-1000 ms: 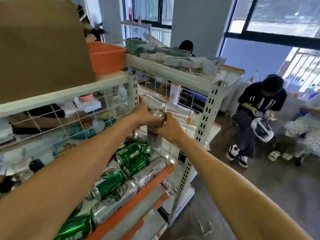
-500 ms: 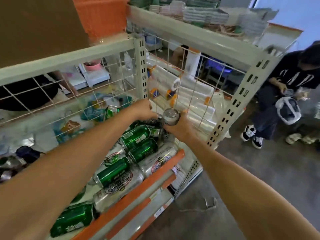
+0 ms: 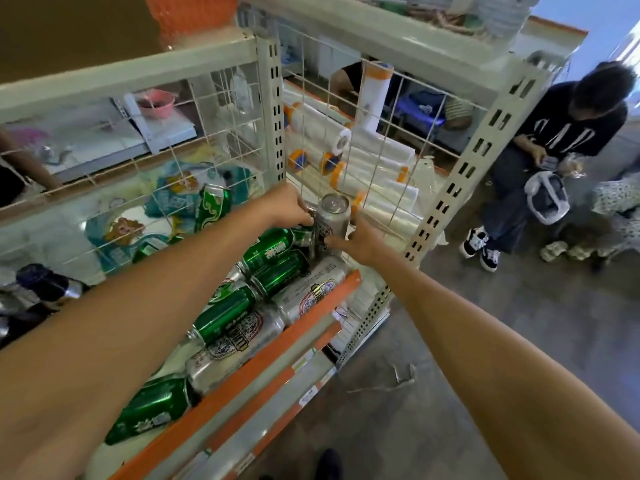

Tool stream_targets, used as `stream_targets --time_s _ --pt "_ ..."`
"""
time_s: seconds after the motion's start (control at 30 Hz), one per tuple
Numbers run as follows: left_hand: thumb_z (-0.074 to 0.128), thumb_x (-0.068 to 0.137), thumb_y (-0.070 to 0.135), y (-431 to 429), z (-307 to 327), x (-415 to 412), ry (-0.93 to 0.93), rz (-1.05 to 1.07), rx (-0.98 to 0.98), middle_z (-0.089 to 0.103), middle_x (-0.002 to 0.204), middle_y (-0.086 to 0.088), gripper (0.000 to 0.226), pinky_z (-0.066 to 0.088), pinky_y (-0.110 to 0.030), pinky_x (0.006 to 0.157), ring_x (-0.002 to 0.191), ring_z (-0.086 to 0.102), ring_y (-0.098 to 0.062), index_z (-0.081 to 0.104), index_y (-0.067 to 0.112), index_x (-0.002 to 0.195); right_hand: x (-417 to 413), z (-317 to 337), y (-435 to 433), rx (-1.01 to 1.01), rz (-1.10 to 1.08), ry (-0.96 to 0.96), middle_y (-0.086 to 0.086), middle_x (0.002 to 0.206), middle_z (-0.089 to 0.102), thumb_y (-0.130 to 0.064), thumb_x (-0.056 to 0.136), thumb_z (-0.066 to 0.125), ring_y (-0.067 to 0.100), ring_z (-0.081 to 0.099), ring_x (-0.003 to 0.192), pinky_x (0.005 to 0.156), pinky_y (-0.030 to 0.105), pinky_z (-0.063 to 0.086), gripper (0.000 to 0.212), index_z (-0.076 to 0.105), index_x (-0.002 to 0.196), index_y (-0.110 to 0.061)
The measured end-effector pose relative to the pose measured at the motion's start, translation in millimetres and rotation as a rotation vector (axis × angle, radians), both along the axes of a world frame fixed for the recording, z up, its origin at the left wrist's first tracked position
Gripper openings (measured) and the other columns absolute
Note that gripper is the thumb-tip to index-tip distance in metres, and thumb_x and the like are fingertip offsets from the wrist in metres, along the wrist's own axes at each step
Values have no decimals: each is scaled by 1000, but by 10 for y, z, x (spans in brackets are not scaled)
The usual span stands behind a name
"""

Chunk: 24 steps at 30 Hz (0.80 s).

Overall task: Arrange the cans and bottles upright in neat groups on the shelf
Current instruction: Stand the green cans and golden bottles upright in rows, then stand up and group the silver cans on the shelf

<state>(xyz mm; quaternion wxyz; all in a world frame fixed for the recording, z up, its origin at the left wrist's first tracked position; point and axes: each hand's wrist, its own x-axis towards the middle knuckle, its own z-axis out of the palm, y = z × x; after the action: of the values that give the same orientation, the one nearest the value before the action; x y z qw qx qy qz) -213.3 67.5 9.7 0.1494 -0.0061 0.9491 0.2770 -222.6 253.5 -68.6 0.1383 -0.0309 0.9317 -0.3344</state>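
An upright silver can (image 3: 333,216) stands at the far right corner of the shelf (image 3: 277,344), against the wire mesh. My right hand (image 3: 362,241) grips its lower right side, thumb on the front. My left hand (image 3: 288,206) curls its fingers against the can's left side. Nearer to me, several green cans (image 3: 273,249) and silver cans (image 3: 311,293) lie on their sides in a loose pile along the orange shelf edge. Another green can (image 3: 149,408) lies at the near end. What the left fingertips touch below the can is hidden.
Wire mesh (image 3: 381,140) walls the shelf's back and right side, with plastic-wrap rolls (image 3: 374,157) behind it. A green can (image 3: 212,208) and packets sit beyond the back mesh. A seated person (image 3: 554,150) is on the right, across open concrete floor (image 3: 467,341).
Both hands lowered the silver can from chest height down into the shelf's far right corner. My view tilted downward toward the shelf.
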Motion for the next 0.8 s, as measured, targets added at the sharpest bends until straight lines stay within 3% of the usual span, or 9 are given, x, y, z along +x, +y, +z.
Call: stream_targets --time_s 0.1,0.17,0.33,0.43,0.5,0.6,0.73,0.8 --pt "69 89 25 -26 -13 95 -10 -9 11 69 98 -6 27 58 -34 72 88 68 -23 69 10 112 184 -38 82 177 -3 -202 9 87 59 -53 93 57 20 56 73 67 31 47 49 63 92 -4" --pt "69 90 23 -38 -14 179 -5 -7 14 69 96 -6 24 59 -33 67 84 70 -22 69 10 110 275 -123 117 181 -11 -267 7 78 57 -48 97 53 16 52 62 56 26 43 47 63 86 -3" --pt "68 91 19 -23 -178 492 -42 0 -7 71 99 -9 20 60 -34 70 83 71 -21 69 8 107 347 -315 71 20 -100 -343 5 76 65 -50 96 52 20 63 68 71 33 58 43 62 81 -10" --pt "72 87 17 2 -370 666 -18 6 -95 73 105 -2 16 57 -35 83 91 68 -18 75 15 103 339 -358 -17 -98 -217 -400 6 69 64 -56 91 57 21 63 60 62 31 57 49 61 84 -8" --pt "72 86 14 34 -531 783 -34 14 -151 72 106 -1 17 56 -35 86 93 66 -19 75 15 103 359 -361 -78 -150 -248 -474 9 75 69 -65 86 59 23 67 60 56 29 55 58 63 90 -7" --pt "71 86 15 93 -734 938 -56 45 -228 70 106 -4 21 57 -38 85 93 66 -22 71 13 107 379 -397 -156 -172 -244 -540 13 83 73 -67 83 59 26 72 65 62 33 59 59 62 92 -9" --pt "69 86 16 115 -853 1031 4 70 -286 68 106 -2 26 56 -39 82 94 65 -23 68 18 111 337 -399 -202 -187 -275 -599 11 83 70 -64 82 63 23 70 67 58 31 58 57 61 97 -9" --pt "71 84 16 112 -885 1062 2 77 -275 67 106 -1 27 56 -40 82 93 64 -23 66 17 111 305 -359 -185 -241 -298 -681 11 88 68 -58 83 67 22 67 70 69 32 60 55 58 101 -6"
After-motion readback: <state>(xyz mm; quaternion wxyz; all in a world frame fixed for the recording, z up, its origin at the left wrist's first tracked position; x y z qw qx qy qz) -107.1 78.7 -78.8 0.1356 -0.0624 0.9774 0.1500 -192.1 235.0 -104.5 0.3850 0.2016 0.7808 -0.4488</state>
